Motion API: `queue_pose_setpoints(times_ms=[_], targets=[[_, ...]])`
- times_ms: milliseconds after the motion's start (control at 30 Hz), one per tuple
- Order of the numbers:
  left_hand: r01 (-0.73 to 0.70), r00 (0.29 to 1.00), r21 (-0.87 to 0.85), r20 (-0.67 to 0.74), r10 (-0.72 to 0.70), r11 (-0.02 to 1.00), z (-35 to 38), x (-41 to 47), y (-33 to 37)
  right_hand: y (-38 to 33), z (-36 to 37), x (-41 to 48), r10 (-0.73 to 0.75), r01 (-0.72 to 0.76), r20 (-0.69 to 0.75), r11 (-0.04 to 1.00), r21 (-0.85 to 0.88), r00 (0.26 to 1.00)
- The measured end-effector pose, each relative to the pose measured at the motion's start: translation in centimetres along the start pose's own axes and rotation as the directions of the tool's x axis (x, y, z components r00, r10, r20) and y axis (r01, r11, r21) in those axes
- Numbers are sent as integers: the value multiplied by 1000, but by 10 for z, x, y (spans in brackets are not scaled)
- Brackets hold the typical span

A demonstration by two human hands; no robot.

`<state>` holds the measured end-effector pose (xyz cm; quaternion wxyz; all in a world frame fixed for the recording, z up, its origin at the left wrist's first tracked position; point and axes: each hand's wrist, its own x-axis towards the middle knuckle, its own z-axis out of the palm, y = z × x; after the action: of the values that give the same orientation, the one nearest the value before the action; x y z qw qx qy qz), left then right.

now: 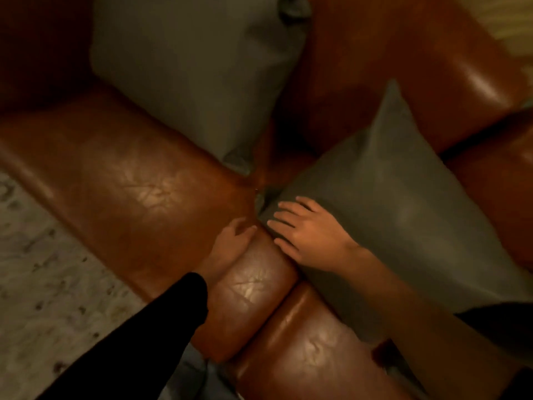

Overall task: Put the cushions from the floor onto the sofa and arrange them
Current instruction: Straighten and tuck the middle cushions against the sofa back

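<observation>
Two grey cushions are seen on the sofa, one of them under the right hand.

The right hand is laid flat on the near cushion, its fingers spread and nearly straight, with nothing gripped. The cushion's corner lies just past the fingertips. The left hand is rested on the leather seat with fingers loosely bent and nothing held, its fingertips just beside that same corner. The far cushion is leaned against the backrest, well beyond the fingertips of both hands. A pale rug is seen to the left of the left hand.
</observation>
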<state>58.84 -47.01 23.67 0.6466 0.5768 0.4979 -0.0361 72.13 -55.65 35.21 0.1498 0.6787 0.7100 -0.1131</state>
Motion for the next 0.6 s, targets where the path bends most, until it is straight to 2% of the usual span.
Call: queue_pose_setpoints(times_ms=[133,233,300,433,533,600], targets=[[172,983,-272,-7,-181,947,3,25,-17,2,0,45,-24,38,143,995,-93,989],[233,967,-495,27,-253,837,14,39,-11,6,7,68,-44,87,283,986,-140,958],[278,955,-616,91,-284,737,24,51,-5,10,11,82,23,46,342,980,-192,940],[293,944,-761,132,-304,579,41,65,13,17,31,101,170,-64,419,964,-257,892],[256,957,-759,113,-267,598,49,77,15,23,42,101,259,-144,432,949,-280,864],[259,960,-747,128,-250,612,50,78,13,27,46,95,273,-154,403,940,-303,873]])
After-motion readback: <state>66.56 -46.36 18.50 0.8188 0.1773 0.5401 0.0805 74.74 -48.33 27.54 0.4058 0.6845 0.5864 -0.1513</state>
